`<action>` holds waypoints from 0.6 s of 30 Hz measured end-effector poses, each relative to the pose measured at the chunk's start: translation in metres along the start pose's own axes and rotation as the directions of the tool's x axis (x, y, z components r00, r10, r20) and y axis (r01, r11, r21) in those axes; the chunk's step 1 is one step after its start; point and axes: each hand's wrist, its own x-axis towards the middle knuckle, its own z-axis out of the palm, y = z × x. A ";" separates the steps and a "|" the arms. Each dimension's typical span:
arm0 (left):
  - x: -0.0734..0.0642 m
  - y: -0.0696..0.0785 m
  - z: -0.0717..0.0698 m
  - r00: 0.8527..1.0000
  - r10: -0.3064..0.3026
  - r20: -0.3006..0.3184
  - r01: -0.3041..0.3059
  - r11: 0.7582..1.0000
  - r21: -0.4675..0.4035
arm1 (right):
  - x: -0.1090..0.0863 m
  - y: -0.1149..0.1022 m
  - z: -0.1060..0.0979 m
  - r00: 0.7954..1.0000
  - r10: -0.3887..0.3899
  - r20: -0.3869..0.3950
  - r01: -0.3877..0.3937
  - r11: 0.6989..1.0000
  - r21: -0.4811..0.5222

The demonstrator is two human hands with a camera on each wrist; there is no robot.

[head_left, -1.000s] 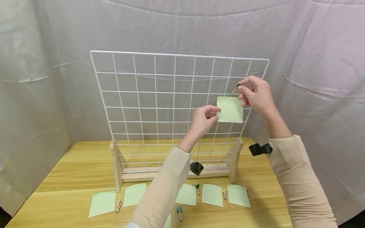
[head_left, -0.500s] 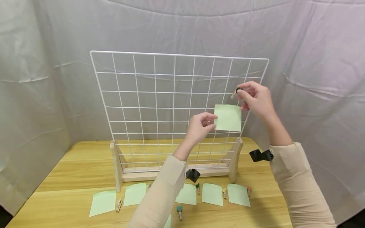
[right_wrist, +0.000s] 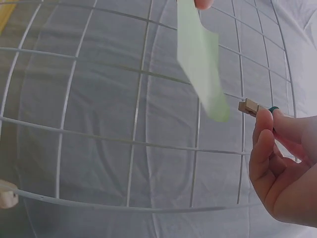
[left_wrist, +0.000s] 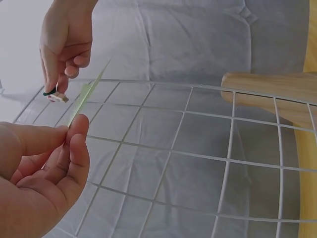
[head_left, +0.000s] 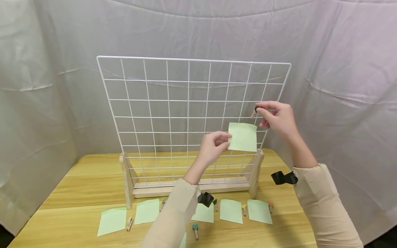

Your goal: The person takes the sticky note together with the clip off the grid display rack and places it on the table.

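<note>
My left hand (head_left: pixel 212 146) pinches a light green square of paper (head_left: pixel 243 137) by its left edge, in front of the lower right of a white wire grid (head_left: pixel 188 100). Seen edge-on in the left wrist view, the paper (left_wrist: pixel 81 101) stands a little off the wires. Above and to its right, my right hand (head_left: pixel 277 119) holds a small wooden clothespin (right_wrist: pixel 249 106) between thumb and forefinger. A dark green piece sits at the clothespin's pinched end. Its other end points toward the grid, apart from the paper.
Wooden feet (head_left: pixel 255 175) carry the grid on a wooden table (head_left: pixel 77 182). In front lie several green papers (head_left: pixel 112 221) with clothespins beside them, among them a teal heart one (head_left: pixel 195 231). My left forearm covers part of that row. A grey curtain (head_left: pixel 192 31) hangs behind.
Both hands have come down along the grid and slightly left, the paper and clothespin moving with them. Each hand keeps its hold.
</note>
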 end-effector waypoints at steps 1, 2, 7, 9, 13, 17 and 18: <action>-0.001 -0.001 0.000 1.000 -0.003 0.000 0.003 1.000 0.001 | -0.001 0.001 0.000 1.000 0.005 0.005 -0.005 1.000 0.003; -0.003 -0.002 -0.001 1.000 -0.005 -0.001 0.005 1.000 0.005 | -0.003 0.002 0.001 1.000 0.006 0.010 -0.006 1.000 0.000; -0.011 -0.009 -0.002 1.000 -0.013 0.000 0.013 1.000 0.026 | -0.010 0.008 0.004 0.999 0.016 0.031 -0.016 1.000 -0.016; -0.014 -0.012 -0.002 1.000 -0.021 0.007 0.021 0.999 0.026 | -0.014 0.010 0.004 0.999 0.018 0.037 -0.017 0.999 -0.027; -0.020 -0.016 -0.003 0.998 -0.055 0.014 0.055 0.998 0.034 | -0.020 0.014 0.007 0.998 0.040 0.046 -0.038 0.999 -0.030; -0.026 -0.020 -0.003 0.997 -0.077 0.014 0.077 0.996 0.041 | -0.028 0.016 0.011 0.995 0.092 0.051 -0.092 0.996 0.012; -0.027 -0.021 -0.003 0.997 -0.078 0.013 0.077 0.996 0.043 | -0.030 0.017 0.012 0.994 0.098 0.054 -0.100 0.995 0.018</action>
